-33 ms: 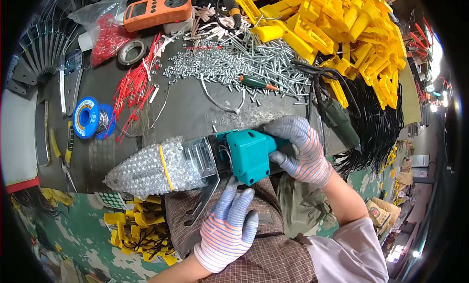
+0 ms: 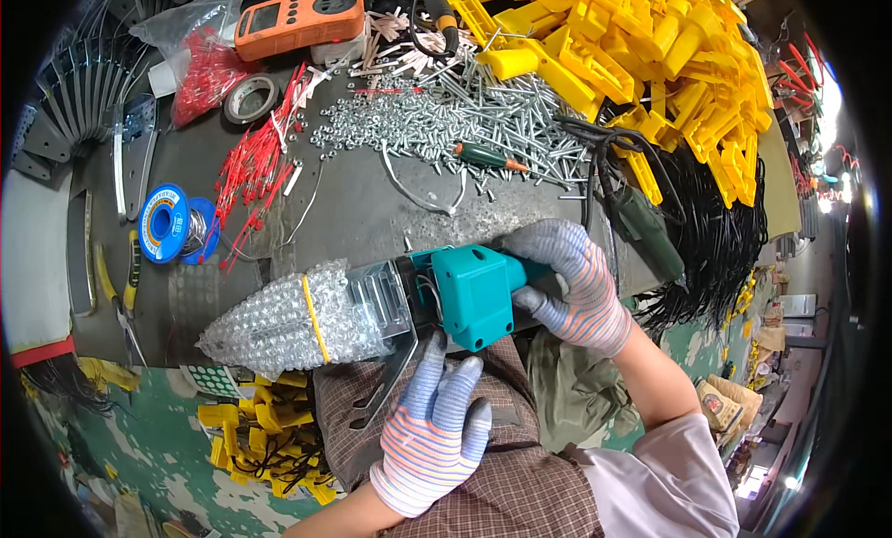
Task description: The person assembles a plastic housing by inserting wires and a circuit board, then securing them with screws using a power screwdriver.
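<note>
A messy table (image 2: 344, 213) full of little things
A big yellow heap of parts (image 2: 688, 36) sits beside shiny screws (image 2: 418, 115) and a green screwdriver (image 2: 483, 157). An orange meter (image 2: 299, 23) is near a tape roll (image 2: 231, 109). A blue spool (image 2: 163, 224) is by yellow pliers (image 2: 133, 270).

Bright, fairly even light on the bench (image 2: 348, 208); small glints on screws (image 2: 446, 120) and bubble wrap (image 2: 265, 324); the tool (image 2: 474, 296) crisp; white glare (image 2: 833, 97) well beyond the bench's right edge, the background there hazy and soft; straight lines bow toward a black, rounded rim.
</note>
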`<state>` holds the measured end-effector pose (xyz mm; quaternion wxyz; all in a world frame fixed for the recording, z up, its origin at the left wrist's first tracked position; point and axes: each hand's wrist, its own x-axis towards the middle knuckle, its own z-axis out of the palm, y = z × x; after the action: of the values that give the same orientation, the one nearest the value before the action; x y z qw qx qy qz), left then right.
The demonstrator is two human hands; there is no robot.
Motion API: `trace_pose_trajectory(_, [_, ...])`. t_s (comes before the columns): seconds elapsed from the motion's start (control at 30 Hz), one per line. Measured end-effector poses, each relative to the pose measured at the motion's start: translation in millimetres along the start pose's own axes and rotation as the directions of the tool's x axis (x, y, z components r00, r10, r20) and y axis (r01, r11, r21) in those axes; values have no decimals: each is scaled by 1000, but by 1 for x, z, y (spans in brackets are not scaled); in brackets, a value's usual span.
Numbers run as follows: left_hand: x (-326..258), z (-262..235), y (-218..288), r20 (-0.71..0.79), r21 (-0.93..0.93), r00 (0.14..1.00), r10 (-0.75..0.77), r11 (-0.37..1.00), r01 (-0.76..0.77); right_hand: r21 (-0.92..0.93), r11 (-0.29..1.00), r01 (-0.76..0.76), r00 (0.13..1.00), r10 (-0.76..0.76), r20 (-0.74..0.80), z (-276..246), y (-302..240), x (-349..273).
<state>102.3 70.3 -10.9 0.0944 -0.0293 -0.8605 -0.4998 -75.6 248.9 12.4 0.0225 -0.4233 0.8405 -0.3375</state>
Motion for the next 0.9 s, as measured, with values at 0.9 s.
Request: trace_pose_trajectory(0.9, [-4,24,-27,-128,-413,989,-75,911,16,-117,993,13,1000,-14,-13,4,-4,2])
